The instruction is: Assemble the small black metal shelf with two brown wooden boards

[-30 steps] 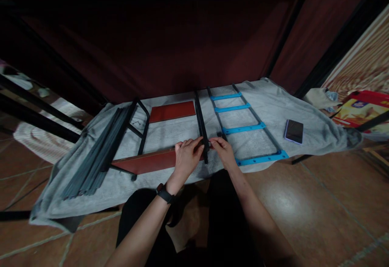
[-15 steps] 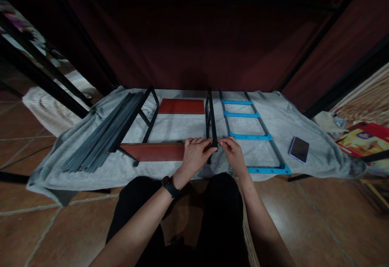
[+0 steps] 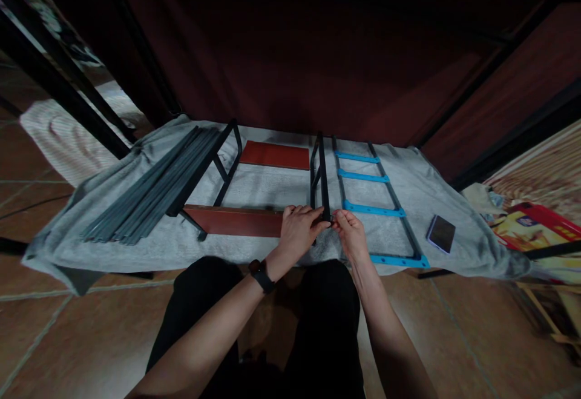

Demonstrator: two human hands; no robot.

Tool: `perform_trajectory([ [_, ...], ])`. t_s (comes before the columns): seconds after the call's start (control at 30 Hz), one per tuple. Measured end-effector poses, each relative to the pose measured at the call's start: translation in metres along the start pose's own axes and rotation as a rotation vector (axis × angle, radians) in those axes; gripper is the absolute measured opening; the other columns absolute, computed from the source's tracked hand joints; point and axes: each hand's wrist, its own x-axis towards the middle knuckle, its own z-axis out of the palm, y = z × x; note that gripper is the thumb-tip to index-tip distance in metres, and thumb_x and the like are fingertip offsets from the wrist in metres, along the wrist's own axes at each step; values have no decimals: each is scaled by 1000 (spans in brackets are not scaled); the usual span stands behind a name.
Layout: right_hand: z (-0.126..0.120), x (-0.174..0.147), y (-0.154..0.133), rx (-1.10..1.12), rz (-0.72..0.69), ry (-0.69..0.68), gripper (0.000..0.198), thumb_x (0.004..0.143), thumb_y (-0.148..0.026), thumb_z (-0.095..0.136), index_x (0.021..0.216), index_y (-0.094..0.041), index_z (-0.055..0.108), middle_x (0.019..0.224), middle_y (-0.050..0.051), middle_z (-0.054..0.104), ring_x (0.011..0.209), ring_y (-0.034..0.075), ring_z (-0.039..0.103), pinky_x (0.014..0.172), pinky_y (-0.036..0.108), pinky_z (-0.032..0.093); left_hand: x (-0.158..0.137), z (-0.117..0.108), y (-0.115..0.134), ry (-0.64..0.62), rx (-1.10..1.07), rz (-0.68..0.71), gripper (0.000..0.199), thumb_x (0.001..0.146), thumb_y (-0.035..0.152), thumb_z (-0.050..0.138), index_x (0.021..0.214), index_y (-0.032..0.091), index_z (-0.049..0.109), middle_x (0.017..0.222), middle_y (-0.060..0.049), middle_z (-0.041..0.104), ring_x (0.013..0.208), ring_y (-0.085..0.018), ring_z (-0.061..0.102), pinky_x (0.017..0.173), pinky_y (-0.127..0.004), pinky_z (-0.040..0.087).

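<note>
Black metal frame bar (image 3: 323, 188): left hand (image 3: 297, 232) closes around its near end; right hand (image 3: 350, 234) pinches something too small to identify.

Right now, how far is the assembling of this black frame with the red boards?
Looks done: two red boards already sit between the black frame sides. In hand: the left hand grips the near end of the right side, and the right hand pinches something small against it. Apparently left: the blue-runged frame and the grey bars lie apart on the grey cloth.
</note>
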Motion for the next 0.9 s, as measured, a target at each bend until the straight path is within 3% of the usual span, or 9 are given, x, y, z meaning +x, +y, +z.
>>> perform_trajectory([
  [0.17, 0, -1, -1, 46, 13, 33, 34, 68, -51, 77, 80, -21, 67, 67, -1, 60, 59, 12, 51, 59, 26, 45, 1, 0, 0, 11, -10, 1, 35, 90, 46, 61, 119, 28, 69, 104, -5, 71, 99, -23, 60, 93, -42, 31],
  [0.33, -4, 1, -1, -85, -42, 19, 32, 72, -49, 76, 83, -20, 68, 68, -2, 62, 62, 12, 54, 62, 26, 46, -1, -1, 2, 5, -23, -10, 35, 91, 44, 61, 121, 28, 68, 105, -5, 71, 99, -22, 60, 94, -41, 30],
  [0.53, 2, -3, 2, -22, -37, 25, 34, 72, -50, 76, 84, -23, 58, 62, -6, 58, 55, 11, 54, 58, 25, 46, -1, 0, -1, -3, -35, -16, 35, 91, 43, 60, 121, 26, 67, 108, -6, 72, 100, -22, 61, 92, -39, 32],
  [0.73, 5, 0, -1, -52, -29, -36, 37, 72, -54, 74, 78, -22, 58, 59, -5, 59, 52, 12, 55, 53, 25, 45, 4, -5, -9, -111, -34, -13, 38, 92, 41, 60, 126, 24, 64, 115, -5, 71, 106, -22, 61, 92, -37, 34],
  [0.9, 1, 8, -4, -97, -39, -107, 35, 73, -55, 72, 75, -23, 58, 58, -4, 60, 49, 13, 54, 51, 26, 44, 7, -12, -12, -180, 8, 25, 37, 94, 21, 54, 129, 26, 62, 117, -5, 71, 107, -21, 62, 91, -36, 37],
])
